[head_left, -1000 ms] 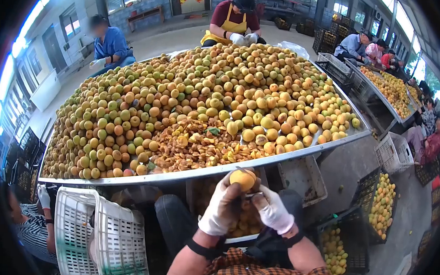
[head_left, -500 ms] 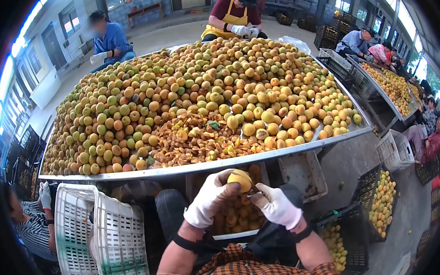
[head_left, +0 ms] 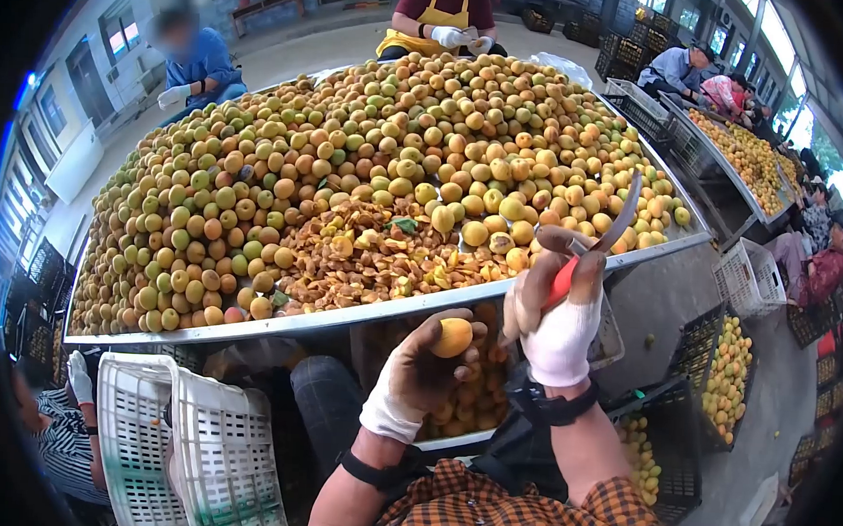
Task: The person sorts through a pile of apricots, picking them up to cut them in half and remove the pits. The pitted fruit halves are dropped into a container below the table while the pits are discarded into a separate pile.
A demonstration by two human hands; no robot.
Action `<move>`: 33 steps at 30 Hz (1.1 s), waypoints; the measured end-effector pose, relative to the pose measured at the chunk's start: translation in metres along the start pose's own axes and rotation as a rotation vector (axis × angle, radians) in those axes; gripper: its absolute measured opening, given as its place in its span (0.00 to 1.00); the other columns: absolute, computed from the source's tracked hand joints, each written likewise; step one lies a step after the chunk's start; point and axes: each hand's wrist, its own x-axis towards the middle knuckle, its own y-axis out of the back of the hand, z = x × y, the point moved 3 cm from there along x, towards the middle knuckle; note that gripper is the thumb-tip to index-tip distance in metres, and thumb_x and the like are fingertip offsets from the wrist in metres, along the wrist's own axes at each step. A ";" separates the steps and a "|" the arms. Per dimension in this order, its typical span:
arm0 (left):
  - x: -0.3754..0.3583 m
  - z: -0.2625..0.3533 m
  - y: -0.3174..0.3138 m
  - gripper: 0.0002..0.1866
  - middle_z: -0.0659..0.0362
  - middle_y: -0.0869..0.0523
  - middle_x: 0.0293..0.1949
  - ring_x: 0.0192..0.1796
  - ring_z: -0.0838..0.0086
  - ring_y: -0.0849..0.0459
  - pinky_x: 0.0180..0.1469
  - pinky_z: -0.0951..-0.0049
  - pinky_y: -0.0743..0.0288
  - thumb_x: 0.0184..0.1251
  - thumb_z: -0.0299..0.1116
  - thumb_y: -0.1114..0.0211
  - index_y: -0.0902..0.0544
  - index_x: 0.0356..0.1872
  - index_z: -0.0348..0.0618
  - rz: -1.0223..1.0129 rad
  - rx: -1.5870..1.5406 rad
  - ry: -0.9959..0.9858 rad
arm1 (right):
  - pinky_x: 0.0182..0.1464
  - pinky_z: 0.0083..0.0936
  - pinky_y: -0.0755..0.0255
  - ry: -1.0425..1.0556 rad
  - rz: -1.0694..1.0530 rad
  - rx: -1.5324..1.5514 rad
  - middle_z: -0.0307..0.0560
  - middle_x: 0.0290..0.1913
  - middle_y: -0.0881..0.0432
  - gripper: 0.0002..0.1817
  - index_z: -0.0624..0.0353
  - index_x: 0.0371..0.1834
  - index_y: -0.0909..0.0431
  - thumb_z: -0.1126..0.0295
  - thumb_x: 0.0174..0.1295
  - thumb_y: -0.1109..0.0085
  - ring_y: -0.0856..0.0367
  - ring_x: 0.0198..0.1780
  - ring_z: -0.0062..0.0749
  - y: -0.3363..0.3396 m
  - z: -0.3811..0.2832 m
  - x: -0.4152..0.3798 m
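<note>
My left hand (head_left: 405, 377), in a stained white glove, is closed around a yellow-orange apricot (head_left: 453, 338) over the lap. To its right and higher up, my right hand (head_left: 563, 333), also gloved, grips the red handle (head_left: 561, 282) of a knife. Its curved blade (head_left: 623, 213) points up over the front edge of the metal-rimmed table (head_left: 382, 315). Cut apricot pieces (head_left: 365, 262) lie in a brown-orange heap near that edge, among a large pile of whole apricots (head_left: 341, 156). Below my hands, a crate (head_left: 447, 442) between my knees holds more apricots.
White plastic crates (head_left: 188, 441) stand at lower left, beside a person in a striped top (head_left: 64, 435). Black crates of apricots (head_left: 708, 370) sit on the right. Two people (head_left: 441, 24) work across the table; others sit at another table (head_left: 745, 174) at right.
My right hand has lifted up and right with the knife, away from the apricot. My left hand has turned, still holding the apricot. The view has shifted slightly.
</note>
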 end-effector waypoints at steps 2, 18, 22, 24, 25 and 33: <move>0.001 -0.004 0.002 0.24 0.50 0.20 0.49 0.42 0.64 0.20 0.38 0.71 0.27 0.69 0.43 0.40 0.27 0.58 0.36 -0.027 -0.169 0.033 | 0.09 0.22 0.46 0.039 0.081 -0.050 0.36 0.11 0.40 0.30 0.62 0.50 0.29 0.42 0.72 0.63 0.48 0.07 0.20 -0.015 0.009 0.005; -0.008 0.019 0.006 0.28 0.51 0.20 0.50 0.44 0.67 0.19 0.42 0.67 0.22 0.69 0.47 0.40 0.30 0.60 0.36 0.021 0.125 -0.110 | 0.10 0.17 0.56 -0.355 0.122 0.238 0.31 0.14 0.44 0.28 0.54 0.49 0.29 0.39 0.71 0.64 0.51 0.09 0.16 -0.024 0.065 0.015; 0.004 0.034 0.006 0.21 0.56 0.19 0.47 0.48 0.71 0.18 0.51 0.66 0.22 0.70 0.41 0.39 0.26 0.56 0.37 0.112 0.362 -0.144 | 0.10 0.20 0.54 -0.325 0.105 0.154 0.32 0.14 0.39 0.27 0.57 0.50 0.30 0.43 0.73 0.64 0.49 0.09 0.17 -0.031 0.074 0.018; 0.024 0.036 0.030 0.21 0.58 0.18 0.46 0.47 0.73 0.18 0.52 0.68 0.22 0.70 0.43 0.40 0.25 0.55 0.38 0.221 0.444 -0.336 | 0.11 0.21 0.54 -0.317 0.155 0.135 0.32 0.14 0.39 0.27 0.59 0.50 0.30 0.43 0.73 0.64 0.49 0.09 0.17 -0.032 0.083 0.018; 0.032 0.035 0.034 0.20 0.55 0.18 0.50 0.51 0.66 0.18 0.54 0.62 0.22 0.71 0.44 0.42 0.25 0.55 0.40 0.258 0.305 -0.318 | 0.11 0.21 0.53 -0.303 0.156 0.179 0.33 0.15 0.37 0.25 0.60 0.51 0.30 0.47 0.74 0.61 0.49 0.09 0.18 -0.030 0.087 0.021; 0.061 0.037 0.040 0.33 0.54 0.18 0.53 0.51 0.65 0.17 0.55 0.64 0.23 0.67 0.64 0.46 0.26 0.57 0.43 0.374 -0.125 -0.248 | 0.15 0.18 0.47 -0.291 0.175 0.041 0.34 0.16 0.32 0.15 0.63 0.44 0.24 0.60 0.72 0.49 0.40 0.12 0.17 -0.014 0.107 0.006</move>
